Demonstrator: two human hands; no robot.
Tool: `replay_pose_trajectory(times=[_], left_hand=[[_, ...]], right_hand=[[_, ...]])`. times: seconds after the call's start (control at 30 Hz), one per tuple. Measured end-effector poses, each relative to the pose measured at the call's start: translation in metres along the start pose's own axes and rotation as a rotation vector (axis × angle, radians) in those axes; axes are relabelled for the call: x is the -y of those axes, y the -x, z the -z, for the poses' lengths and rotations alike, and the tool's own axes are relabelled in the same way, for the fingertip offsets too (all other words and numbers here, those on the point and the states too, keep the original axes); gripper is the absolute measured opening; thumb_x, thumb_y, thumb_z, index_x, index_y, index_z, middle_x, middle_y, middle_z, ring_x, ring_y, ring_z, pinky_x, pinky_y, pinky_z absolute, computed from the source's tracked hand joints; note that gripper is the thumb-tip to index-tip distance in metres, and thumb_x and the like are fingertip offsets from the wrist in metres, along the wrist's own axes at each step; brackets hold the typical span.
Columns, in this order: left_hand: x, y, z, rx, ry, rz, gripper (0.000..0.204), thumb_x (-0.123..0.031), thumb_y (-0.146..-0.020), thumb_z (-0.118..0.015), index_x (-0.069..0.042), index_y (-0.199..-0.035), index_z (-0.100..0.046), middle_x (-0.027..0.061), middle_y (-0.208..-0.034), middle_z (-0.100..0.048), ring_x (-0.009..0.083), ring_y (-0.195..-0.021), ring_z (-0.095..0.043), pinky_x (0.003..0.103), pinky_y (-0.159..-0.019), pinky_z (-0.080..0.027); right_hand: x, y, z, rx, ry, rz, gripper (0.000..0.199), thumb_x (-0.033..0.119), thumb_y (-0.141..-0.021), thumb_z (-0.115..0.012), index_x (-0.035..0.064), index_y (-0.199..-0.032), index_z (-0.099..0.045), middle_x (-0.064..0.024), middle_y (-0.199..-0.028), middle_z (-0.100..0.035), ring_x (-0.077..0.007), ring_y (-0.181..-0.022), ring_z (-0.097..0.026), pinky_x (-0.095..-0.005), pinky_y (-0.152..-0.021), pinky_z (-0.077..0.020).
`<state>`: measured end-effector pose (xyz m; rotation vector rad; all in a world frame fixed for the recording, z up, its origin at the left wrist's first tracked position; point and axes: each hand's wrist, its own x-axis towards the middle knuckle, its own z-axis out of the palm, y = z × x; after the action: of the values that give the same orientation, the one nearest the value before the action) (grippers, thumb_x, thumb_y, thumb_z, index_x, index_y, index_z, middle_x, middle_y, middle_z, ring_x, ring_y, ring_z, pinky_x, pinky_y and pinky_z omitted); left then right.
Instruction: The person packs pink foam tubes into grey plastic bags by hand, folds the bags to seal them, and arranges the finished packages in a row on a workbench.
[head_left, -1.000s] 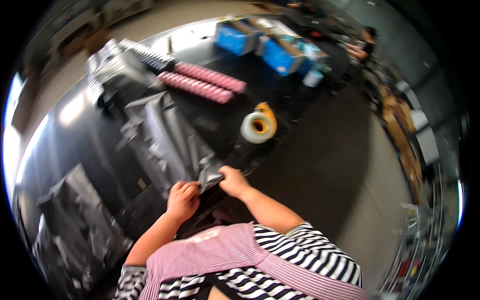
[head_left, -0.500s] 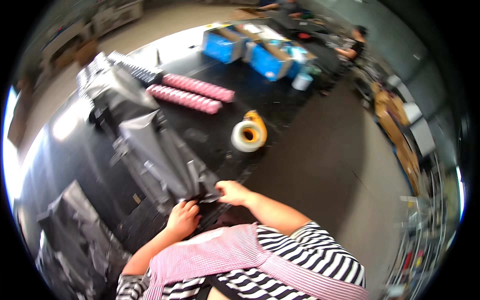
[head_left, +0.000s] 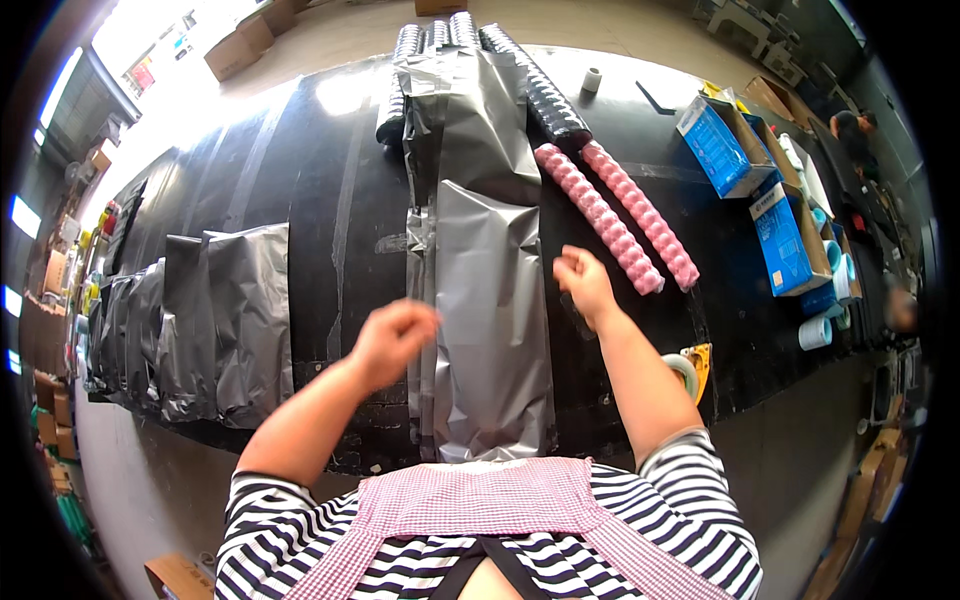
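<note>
A long stack of shiny grey plastic bags (head_left: 490, 330) lies lengthwise before me, from the table's near edge to the far side. My left hand (head_left: 395, 340) is over the stack's left edge, its bent fingers smeared by motion; whether it touches the plastic cannot be told. Just off the right edge, my right hand (head_left: 583, 283) hovers with loosely bent fingers, a gap beside the thumb and nothing in it. Two pink knobbly rollers (head_left: 600, 220) lie beyond it. Black knobbly rollers (head_left: 535, 85) lie at the far end, some partly hidden by the bags.
More grey bags (head_left: 230, 320) lie in a row on the left of the black table (head_left: 320, 200). A yellow tape dispenser (head_left: 700, 370) is beside my right forearm. Blue boxes (head_left: 725, 150) and tape rolls (head_left: 815, 333) stand at the right. Another person (head_left: 852, 135) is farther back.
My view has swung right to left, toward the table's middle. Both hands, earlier gripping the bags' near end, have come off it and moved apart. The bags now lie flatter and straighter.
</note>
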<state>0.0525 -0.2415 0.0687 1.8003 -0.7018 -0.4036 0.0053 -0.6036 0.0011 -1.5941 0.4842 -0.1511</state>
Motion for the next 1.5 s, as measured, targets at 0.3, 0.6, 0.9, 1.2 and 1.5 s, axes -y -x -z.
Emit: replay_pose_trajectory(times=[0.3, 0.6, 0.9, 1.2, 1.5], left_hand=[[0.07, -0.262, 0.025, -0.358, -0.189, 0.254, 0.053, -0.019, -0.091, -0.075, 0.002, -0.138, -0.059, 0.0144, -0.125, -0.07, 0.0226, -0.114, -0.066, 0.033, -0.098, -0.052], [0.065, -0.335, 0.026, -0.338, 0.327, 0.417, 0.062, -0.002, -0.08, -0.083, 0.002, -0.135, -0.054, 0.0103, -0.114, -0.069, 0.0185, -0.1, -0.066, 0.032, -0.09, -0.053], [0.085, -0.345, 0.054, -0.188, 0.286, 0.083, 0.032, 0.006, -0.08, -0.077, -0.004, -0.111, -0.071, 0.0004, -0.095, -0.071, 0.0109, -0.088, -0.064, 0.028, -0.084, -0.053], [0.074, -0.222, 0.057, -0.225, -0.839, -0.95, 0.014, -0.009, -0.07, -0.066, -0.008, -0.083, -0.062, 0.0058, -0.097, -0.064, 0.0242, -0.086, -0.061, 0.036, -0.076, -0.05], [0.067, -0.189, 0.017, -0.198, -0.449, -0.334, 0.019, 0.014, -0.075, -0.06, -0.005, -0.079, -0.061, 0.0109, -0.11, -0.058, 0.031, -0.099, -0.061, 0.037, -0.084, -0.052]], right_hand=[[0.024, -0.201, -0.026, 0.068, -0.438, -0.14, 0.042, 0.017, -0.094, -0.074, 0.0036, -0.131, -0.061, -0.003, -0.107, -0.071, -0.0112, -0.096, -0.065, -0.0279, -0.081, -0.0494], [0.074, -0.278, -0.017, 0.151, -0.529, -0.086, 0.054, 0.018, -0.087, -0.08, -0.0069, -0.129, -0.059, -0.0136, -0.115, -0.068, -0.0236, -0.099, -0.067, -0.0361, -0.087, -0.0527], [0.097, -0.316, -0.033, 0.146, -0.411, 0.077, 0.021, -0.004, -0.086, -0.069, 0.0017, -0.106, -0.07, -0.0091, -0.102, -0.074, -0.0198, -0.089, -0.071, -0.031, -0.085, -0.0551], [0.116, -0.091, -0.013, 0.728, 0.912, 1.021, 0.01, 0.007, -0.071, -0.072, 0.0106, -0.076, -0.064, -0.0123, -0.13, -0.062, -0.0286, -0.132, -0.051, -0.0468, -0.115, -0.0347], [0.082, -0.057, 0.001, 0.681, 0.684, 0.726, 0.024, -0.011, -0.069, -0.056, 0.0076, -0.081, -0.064, -0.0071, -0.147, -0.058, -0.0348, -0.151, -0.033, -0.0505, -0.125, -0.0199]])
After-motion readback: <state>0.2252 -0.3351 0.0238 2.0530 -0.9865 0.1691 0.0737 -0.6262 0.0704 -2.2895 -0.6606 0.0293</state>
